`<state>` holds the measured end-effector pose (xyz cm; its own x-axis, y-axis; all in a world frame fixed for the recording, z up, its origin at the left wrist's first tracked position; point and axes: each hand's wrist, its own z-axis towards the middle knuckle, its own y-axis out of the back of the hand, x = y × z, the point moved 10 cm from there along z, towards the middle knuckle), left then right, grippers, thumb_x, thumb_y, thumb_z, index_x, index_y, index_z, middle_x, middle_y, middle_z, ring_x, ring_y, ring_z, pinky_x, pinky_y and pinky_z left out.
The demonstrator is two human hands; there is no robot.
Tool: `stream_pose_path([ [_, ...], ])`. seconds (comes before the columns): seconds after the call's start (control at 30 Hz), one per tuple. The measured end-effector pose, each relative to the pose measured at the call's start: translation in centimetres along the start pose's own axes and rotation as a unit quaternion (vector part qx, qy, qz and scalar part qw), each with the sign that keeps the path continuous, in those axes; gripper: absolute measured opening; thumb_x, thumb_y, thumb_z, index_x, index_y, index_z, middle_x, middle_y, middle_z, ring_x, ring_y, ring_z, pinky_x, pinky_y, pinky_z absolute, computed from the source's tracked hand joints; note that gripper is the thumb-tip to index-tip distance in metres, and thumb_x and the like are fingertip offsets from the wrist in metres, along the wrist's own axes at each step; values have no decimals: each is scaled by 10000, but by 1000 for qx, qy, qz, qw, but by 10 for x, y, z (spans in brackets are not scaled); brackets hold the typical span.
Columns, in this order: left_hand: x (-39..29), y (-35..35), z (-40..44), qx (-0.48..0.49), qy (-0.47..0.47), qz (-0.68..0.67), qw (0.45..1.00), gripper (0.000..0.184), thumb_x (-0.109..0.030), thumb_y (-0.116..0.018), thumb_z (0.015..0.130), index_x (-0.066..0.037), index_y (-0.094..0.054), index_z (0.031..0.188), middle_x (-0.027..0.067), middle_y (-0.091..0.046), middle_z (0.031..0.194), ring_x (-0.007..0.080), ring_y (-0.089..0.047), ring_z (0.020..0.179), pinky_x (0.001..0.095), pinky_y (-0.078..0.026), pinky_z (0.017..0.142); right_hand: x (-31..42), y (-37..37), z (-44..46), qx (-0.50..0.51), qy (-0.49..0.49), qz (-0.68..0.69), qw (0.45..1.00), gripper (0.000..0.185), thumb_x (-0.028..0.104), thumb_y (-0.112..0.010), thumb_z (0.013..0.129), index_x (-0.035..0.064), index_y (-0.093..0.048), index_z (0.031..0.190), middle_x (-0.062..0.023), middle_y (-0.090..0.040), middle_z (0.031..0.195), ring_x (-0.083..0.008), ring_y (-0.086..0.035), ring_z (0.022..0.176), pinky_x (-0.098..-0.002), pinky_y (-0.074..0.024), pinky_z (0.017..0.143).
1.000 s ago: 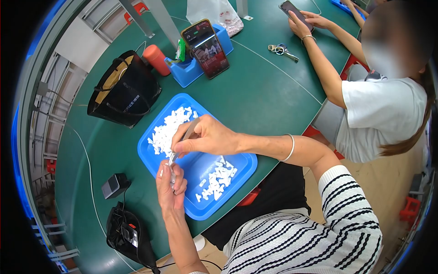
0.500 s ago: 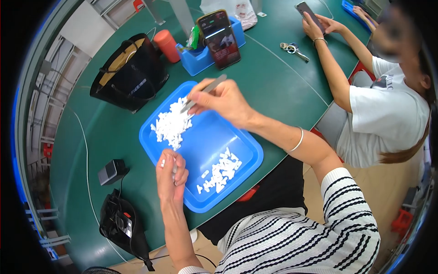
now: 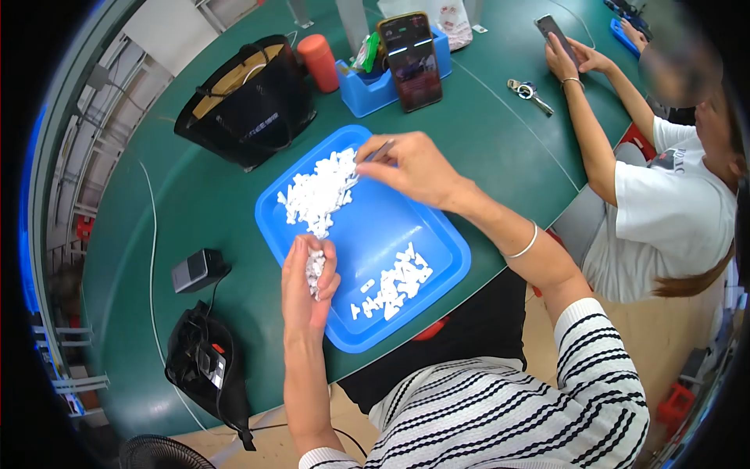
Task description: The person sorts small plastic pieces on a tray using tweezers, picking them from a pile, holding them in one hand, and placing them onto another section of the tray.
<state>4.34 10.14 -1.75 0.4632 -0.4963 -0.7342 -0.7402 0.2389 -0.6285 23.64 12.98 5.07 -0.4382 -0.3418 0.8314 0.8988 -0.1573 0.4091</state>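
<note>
A blue tray (image 3: 383, 225) holds two groups of small white plastic pieces. The larger heap (image 3: 319, 187) is at the tray's far left part, the smaller spread (image 3: 400, 283) at its near right. My right hand (image 3: 422, 168) pinches metal tweezers (image 3: 380, 152) beside the larger heap; their tips are hard to make out behind my fingers. Over the tray's left edge, my left hand (image 3: 301, 285) is curled round a clump of white pieces (image 3: 315, 270), which shows between the fingers and palm.
Beyond the tray, a phone (image 3: 414, 66) leans on a blue holder (image 3: 366, 92), near a red cylinder (image 3: 319, 62) and a black tote bag (image 3: 246, 109). Left are a grey box (image 3: 197, 270) and a black pouch (image 3: 205, 363). Keys (image 3: 530, 95) lie right, near a seated person holding a phone.
The camera view has shifted. My left fingers have loosened a little, so more white pieces show in that hand. My right hand has turned, and the tweezers show less of their length.
</note>
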Motion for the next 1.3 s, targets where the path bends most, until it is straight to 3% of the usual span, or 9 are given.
stream_pose_path([
  [0.17,2,3,2,-29,1,85,996,166,-209,-499,970,-62,-519,894,73,-561,809,40,-369,465,162,-255,363,4,-5,-3,6,24,-73,997,153,121,-667,817,-7,-667,902,-117,-693,858,-222,-690,756,-294,-532,691],
  [0.23,1,-2,1,-40,0,95,995,121,-170,-520,957,-58,-527,912,67,-567,801,40,-378,468,164,-255,366,14,-2,-4,1,37,-19,999,147,120,-667,817,-3,-669,898,-110,-695,846,-219,-691,751,-291,-532,684],
  [0.33,1,0,2,-66,-9,145,987,104,-156,-525,953,-52,-526,949,65,-573,797,38,-386,473,164,-254,371,40,-8,-14,9,95,33,995,131,87,-679,802,-6,-669,893,-88,-695,878,-189,-684,760,-284,-530,674],
  [0.43,0,1,2,-84,-20,153,985,107,-150,-540,947,-51,-517,982,56,-575,781,38,-383,466,166,-253,374,69,-25,-33,18,221,21,975,124,92,-701,776,31,-645,868,-81,-666,840,-229,-658,752,-308,-525,653],
  [0.7,-4,13,4,-84,-47,161,982,149,-192,-573,935,-57,-513,954,32,-565,750,32,-368,447,171,-258,367,84,-28,-44,22,285,27,958,126,93,-704,771,34,-637,860,-82,-662,853,-256,-648,758,-314,-526,653],
  [0.87,-7,3,2,-74,-58,160,983,142,-179,-558,942,-41,-524,941,36,-561,770,26,-368,458,164,-259,369,65,-17,-27,41,147,169,974,135,77,-686,807,-2,-647,909,-94,-670,876,-225,-661,784,-295,-539,695],
  [1.03,-7,2,1,-57,-54,137,987,135,-167,-534,955,-33,-527,942,51,-563,810,25,-362,466,158,-259,371,54,-19,-23,58,95,214,970,147,87,-668,831,-22,-661,929,-80,-675,889,-166,-658,816,-286,-545,731],
  [1.2,-4,-1,0,-8,-39,69,997,160,-198,-539,955,-40,-517,940,60,-561,800,27,-348,457,153,-249,368,28,-31,-19,83,-37,387,918,190,120,-646,868,-58,-660,933,-85,-663,933,-156,-645,854,-294,-557,756],
  [1.3,-3,0,0,-7,-29,71,997,170,-209,-552,949,-46,-509,928,69,-561,790,30,-341,445,152,-245,367,23,-37,-18,90,-50,402,910,205,144,-641,881,-53,-662,932,-100,-654,953,-184,-651,848,-297,-559,766],
])
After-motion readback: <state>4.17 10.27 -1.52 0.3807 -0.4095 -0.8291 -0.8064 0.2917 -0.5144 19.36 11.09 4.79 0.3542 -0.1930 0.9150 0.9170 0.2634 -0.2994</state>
